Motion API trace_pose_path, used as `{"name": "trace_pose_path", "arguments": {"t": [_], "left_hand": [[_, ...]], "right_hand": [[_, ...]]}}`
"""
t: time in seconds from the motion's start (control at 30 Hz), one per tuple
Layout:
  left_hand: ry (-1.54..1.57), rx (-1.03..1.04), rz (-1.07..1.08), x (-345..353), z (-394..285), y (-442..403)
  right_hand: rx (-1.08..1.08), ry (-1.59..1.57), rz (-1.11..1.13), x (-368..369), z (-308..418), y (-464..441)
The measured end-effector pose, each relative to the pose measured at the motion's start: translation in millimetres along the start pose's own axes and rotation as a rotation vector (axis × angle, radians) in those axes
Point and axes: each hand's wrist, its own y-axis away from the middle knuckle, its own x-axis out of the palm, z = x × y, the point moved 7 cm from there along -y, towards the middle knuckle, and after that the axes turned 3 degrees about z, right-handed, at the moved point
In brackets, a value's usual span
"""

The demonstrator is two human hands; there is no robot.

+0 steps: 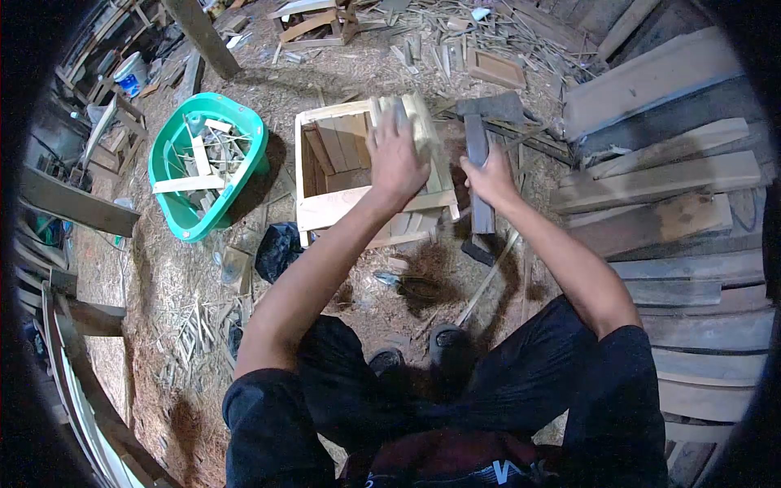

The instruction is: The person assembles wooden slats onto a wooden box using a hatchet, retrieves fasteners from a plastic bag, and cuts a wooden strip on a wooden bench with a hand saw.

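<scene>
A box-shaped wooden frame [335, 210] stands on the ground in front of me, its inside visible on the left and pale slats along its right part. My left hand [396, 159] is over those slats, fingers apart and slightly blurred; whether it presses on them is unclear. Just right of the box, my right hand [490, 176] is closed round a long, dark, flat-sided bar [482, 213]. A wide grey piece [492, 106] lies across the bar's far end; I cannot tell if they are joined.
A green tub [259, 154] with wood offcuts stands left of the box. Beside it lies a black plastic bag [279, 250]. Pliers [387, 278] lie before my feet. Planks [667, 187] line the right side. A post [200, 37] rises at the upper left.
</scene>
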Motion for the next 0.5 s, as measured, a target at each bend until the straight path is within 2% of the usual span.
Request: {"name": "trace_pose_path", "arguments": {"t": [0.07, 0.1, 0.13, 0.17, 0.2, 0.23, 0.27, 0.33, 0.4, 0.43, 0.47, 0.5], "left_hand": [[0.034, -0.173, 0.162, 26, 22, 4], [0.083, -0.254, 0.229, 42, 39, 11], [0.133, -0.338, 0.297, 51, 49, 16], [0.348, -0.369, 0.272, 58, 55, 16], [0.359, -0.34, 0.294, 59, 55, 16], [0.369, -0.315, 0.315, 54, 54, 16], [0.378, -0.294, 0.344, 50, 54, 18], [0.366, -0.236, 0.327, 42, 56, 18], [0.305, -0.155, 0.301, 36, 59, 24], [0.293, -0.189, 0.491, 42, 62, 28], [0.209, -0.079, 0.445, 34, 57, 35], [0.123, 0.028, 0.393, 26, 49, 45]], "right_hand": [[-0.032, 0.103, -0.051, 8, -39, 0], [-0.058, 0.259, -0.065, 10, -41, 5], [0.003, 0.285, -0.014, 16, -42, 12], [0.067, 0.315, 0.042, 23, -45, 20], [0.126, 0.347, 0.102, 30, -49, 26], [-0.06, 0.162, 0.188, 44, -54, 28], [-0.023, 0.288, 0.094, 70, -139, 8], [0.118, 0.486, 0.341, 94, -140, 19], [0.159, 0.441, 0.35, 96, -122, 41], [0.212, 0.392, 0.364, 96, -126, 52], [0.257, 0.345, 0.375, 95, -127, 58], [0.238, 0.458, 0.352, 106, -169, 55]]}}
